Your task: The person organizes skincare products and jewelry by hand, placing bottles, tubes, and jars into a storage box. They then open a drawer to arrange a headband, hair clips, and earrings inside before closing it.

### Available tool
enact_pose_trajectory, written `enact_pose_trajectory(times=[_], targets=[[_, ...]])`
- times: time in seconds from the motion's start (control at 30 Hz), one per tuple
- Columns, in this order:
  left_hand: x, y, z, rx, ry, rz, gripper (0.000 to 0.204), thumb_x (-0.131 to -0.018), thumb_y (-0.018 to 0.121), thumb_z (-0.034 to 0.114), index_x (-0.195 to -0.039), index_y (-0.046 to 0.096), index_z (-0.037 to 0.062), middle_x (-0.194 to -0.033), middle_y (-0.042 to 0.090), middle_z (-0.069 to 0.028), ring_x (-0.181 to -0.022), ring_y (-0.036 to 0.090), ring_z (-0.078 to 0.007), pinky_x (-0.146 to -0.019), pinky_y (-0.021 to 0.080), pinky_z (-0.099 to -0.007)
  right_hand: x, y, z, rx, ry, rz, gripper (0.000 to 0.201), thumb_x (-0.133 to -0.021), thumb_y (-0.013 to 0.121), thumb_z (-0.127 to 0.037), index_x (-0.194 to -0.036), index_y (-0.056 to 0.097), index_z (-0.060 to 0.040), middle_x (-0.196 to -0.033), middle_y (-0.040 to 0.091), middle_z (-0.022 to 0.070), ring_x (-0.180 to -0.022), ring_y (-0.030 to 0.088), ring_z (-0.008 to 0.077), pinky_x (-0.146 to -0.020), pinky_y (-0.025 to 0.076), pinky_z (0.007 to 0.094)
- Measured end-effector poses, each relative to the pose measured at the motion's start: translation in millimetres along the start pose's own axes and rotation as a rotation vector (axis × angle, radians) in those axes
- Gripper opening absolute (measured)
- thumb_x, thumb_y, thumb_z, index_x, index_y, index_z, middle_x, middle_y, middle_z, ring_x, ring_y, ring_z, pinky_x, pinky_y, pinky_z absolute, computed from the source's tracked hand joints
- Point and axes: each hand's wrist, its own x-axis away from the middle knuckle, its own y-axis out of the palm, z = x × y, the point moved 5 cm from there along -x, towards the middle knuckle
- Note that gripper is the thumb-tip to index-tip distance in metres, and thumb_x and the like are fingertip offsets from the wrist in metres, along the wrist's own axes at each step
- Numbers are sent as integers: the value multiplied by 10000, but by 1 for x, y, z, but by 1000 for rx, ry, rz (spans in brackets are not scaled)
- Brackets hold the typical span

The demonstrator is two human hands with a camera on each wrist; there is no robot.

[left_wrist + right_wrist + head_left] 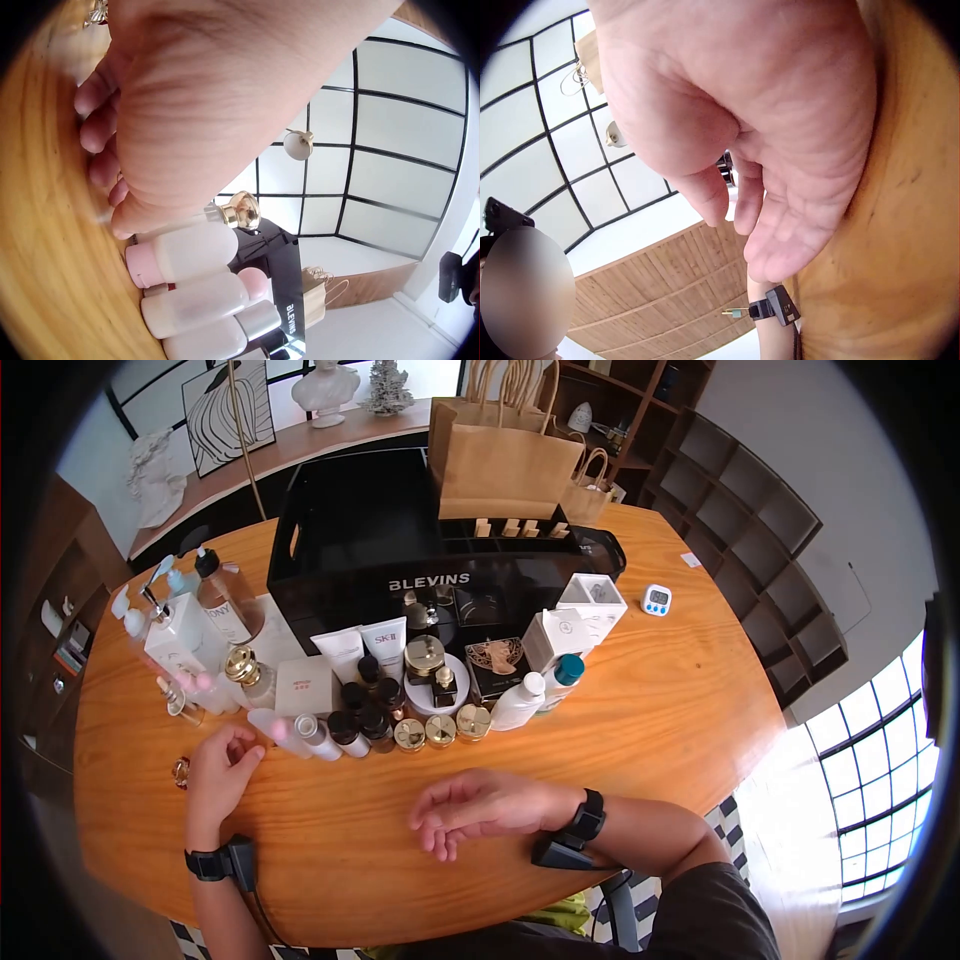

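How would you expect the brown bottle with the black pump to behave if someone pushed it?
The bottle stands tall, so it might tip if pushed near its pump. Its smooth, glossy sides could feel slippery.

A wooden table (640, 710) carries bottles (518, 702), jars (440, 731) and a black organizer (350, 575).

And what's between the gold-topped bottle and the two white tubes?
A square white box sits between the gold-topped bottle and the two white tubes, in the head view.

White bust (325, 393) beside small tree (388, 390) on ledge (345, 431)
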Motion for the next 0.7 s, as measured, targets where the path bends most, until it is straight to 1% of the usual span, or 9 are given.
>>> enact_pose_trajectory(times=[0.03, 0.1, 0.2, 0.27, 0.37, 0.6, 0.63, 0.67, 0.7], targets=[[0, -1, 2, -16, -12, -2, 182, -893, 792, 90, -1003, 685, -7, -724, 597, -37, -658, 549, -132, -611, 460, -314, 0, -1, 1, -21, 5, -11, 330, -1093, 641, -202, -1334, 589, 17, -1138, 723, 108, -1024, 710, 186, -903, 568, 310], [0, 0, 1, -33, -25, -5, 187, -892, 791, 90, -1009, 684, -11, -728, 604, -39, -660, 553, -131, -613, 462, -311, 0, -1, 1, -19, 5, -9, 333, -1092, 643, -207, -1332, 590, 18, -1133, 722, 106, -1021, 709, 184, -900, 568, 310], [0, -1, 3, -31, -41, -3, 205, -889, 794, 103, -1026, 688, -5, -728, 599, -45, -656, 553, -147, -612, 462, -323, -2, -1, 2, -28, 7, -13, 337, -1090, 649, -214, -1328, 594, 18, -1126, 722, 102, -1016, 707, 182, -897, 568, 310], [1, -3, 11, -83, -53, -15, 249, -883, 802, 119, -1071, 686, 2, -727, 590, -58, -656, 556, -173, -613, 462, -342, -1, -1, 2, -38, 6, -16, 338, -1088, 652, -217, -1325, 596, 17, -1125, 722, 101, -1014, 707, 182, -896, 568, 310], [1, -3, 11, -117, -44, -4, 291, -880, 806, 127, -1114, 682, 8, -727, 581, -69, -658, 560, -194, -614, 461, -357, -1, 1, 1, -37, 11, -17, 338, -1087, 654, -217, -1324, 597, 17, -1122, 721, 99, -1009, 706, 181, -895, 568, 310], [2, -4, 12, -105, -70, 4, 316, -885, 811, 143, -1145, 684, 14, -734, 595, -74, -662, 567, -195, -614, 464, -362, 0, 1, 0, 2, 10, -4, 324, -1097, 631, -207, -1327, 596, 18, -1132, 719, 107, -1011, 708, 189, -897, 569, 317], [1, -4, 12, -126, -43, -10, 323, -885, 813, 147, -1151, 685, 16, -738, 601, -73, -663, 573, -196, -615, 470, -363, 0, 1, 1, 19, 9, 6, 315, -1103, 618, -201, -1328, 596, 18, -1138, 720, 112, -1012, 709, 195, -900, 570, 323], [2, -5, 12, -153, -22, -21, 330, -884, 816, 151, -1156, 685, 17, -741, 608, -73, -664, 578, -198, -617, 475, -365, 0, 3, 0, 20, 16, -27, 315, -1103, 618, -201, -1328, 596, 18, -1138, 720, 112, -1012, 709, 195, -900, 570, 323], [4, -6, 15, -171, -26, 7, 335, -881, 820, 158, -1160, 689, 27, -746, 620, -72, -669, 598, -204, -625, 491, -368, 1, 4, -1, 48, 9, -4, 308, -1106, 608, -192, -1332, 595, 17, -1142, 721, 118, -1012, 709, 203, -903, 571, 331]])
